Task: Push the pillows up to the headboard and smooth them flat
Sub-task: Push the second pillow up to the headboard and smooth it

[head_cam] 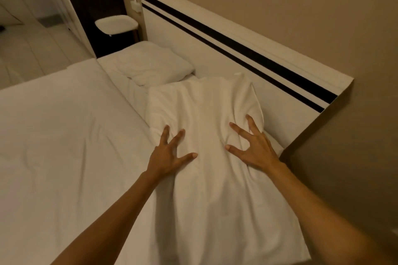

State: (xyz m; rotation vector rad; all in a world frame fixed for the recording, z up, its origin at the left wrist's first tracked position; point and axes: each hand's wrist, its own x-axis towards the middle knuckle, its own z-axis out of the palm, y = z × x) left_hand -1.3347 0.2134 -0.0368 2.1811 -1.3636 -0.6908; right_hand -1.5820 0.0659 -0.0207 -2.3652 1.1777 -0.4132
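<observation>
Both forearms reach in from the bottom edge, and the left hand (170, 155) and right hand (254, 146) are pressed down on the near pillow (204, 135). Neither grip holds anything: fingers spread wide on both, palms flat on the cloth, though the right hand's fingers dig into a fold near the pillow's right edge. That pillow lies along the headboard side of the bed (64, 125), its far end bunched and standing up against the headboard (215, 54), with long creases running its length.

Beyond it, the second pillow (150, 64) sits in the bed's far corner, plump and close to the headboard.

Now the risks. Push forward with that far end already humped up, and the pillow probably crumples harder against the board instead of sliding flat. The right hand's dug-in fingers could drag a fresh ridge into the cover. Uneven pressure between the two hands could skew it toward the gap along the headboard, and a strong shove may nudge the near pillow into the second one and rumple that too.
</observation>
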